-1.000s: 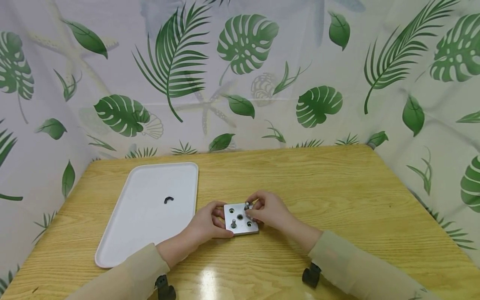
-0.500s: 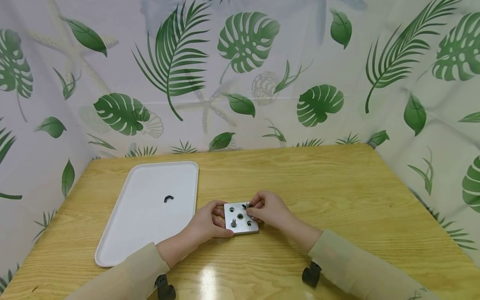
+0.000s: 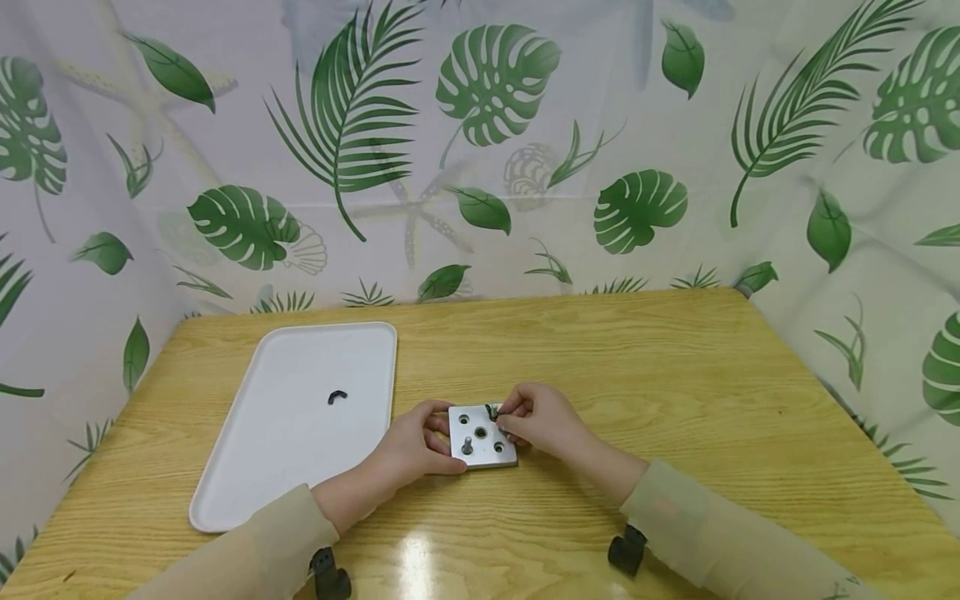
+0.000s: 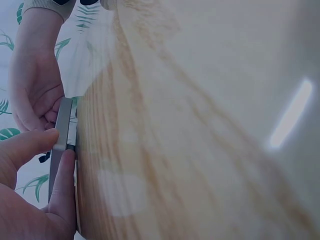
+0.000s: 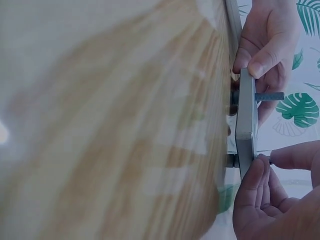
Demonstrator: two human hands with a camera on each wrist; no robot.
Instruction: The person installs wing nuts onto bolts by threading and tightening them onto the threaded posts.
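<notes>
My left hand point(image 3: 408, 446) grips the left edge of a square metal plate point(image 3: 482, 459) with its thumb at the near corner. A threaded bolt point(image 3: 467, 447) stands upright from the plate's near left hole; in the right wrist view this bolt point(image 5: 271, 96) sticks out well past the face. At the far right corner my right hand point(image 3: 543, 421) pinches a small black wing nut point(image 3: 491, 411) on a second bolt, whose end the fingers mostly cover. One wing nut wing point(image 4: 44, 157) shows beyond the plate in the left wrist view. Other holes in the plate have no bolts.
A white tray point(image 3: 288, 433) lies to the left of the plate, with a black curved piece, like another wing nut point(image 3: 337, 397), on it. The wooden table point(image 3: 637, 358) meets a leaf-printed cloth point(image 3: 540, 258) at its back and sides.
The black wing nut has turned on its bolt, and my right fingers have shifted slightly around it. The left hand and the plate stay in place.
</notes>
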